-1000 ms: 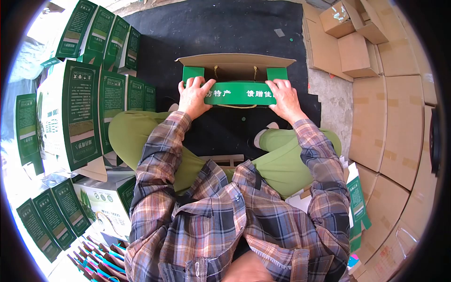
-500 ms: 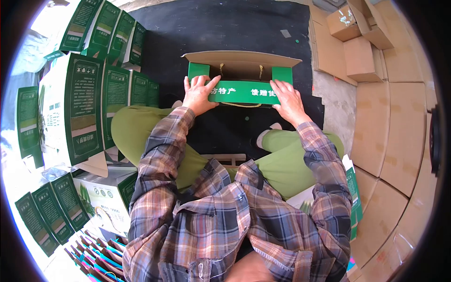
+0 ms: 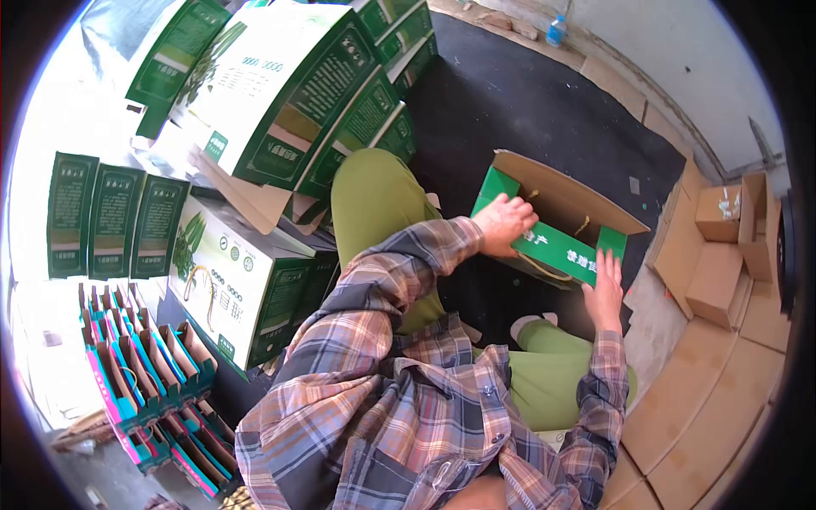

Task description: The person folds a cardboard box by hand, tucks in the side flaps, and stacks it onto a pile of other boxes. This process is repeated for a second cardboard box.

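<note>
green carton (image 3: 557, 246) | printed green outside with white characters on the near flap, plain brown cardboard inside | open at the top, far flap raised, green side tabs standing up | yellow cord handle loops showing at the flaps | sits on black floor mat

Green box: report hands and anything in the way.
Left hand and right hand both grip the green box. Flaps open. Nothing in the way.

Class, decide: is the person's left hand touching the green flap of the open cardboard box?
Touching. The head view shows the left hand lying on the green flap of the open cardboard box, fingers curled over its edge.
</note>
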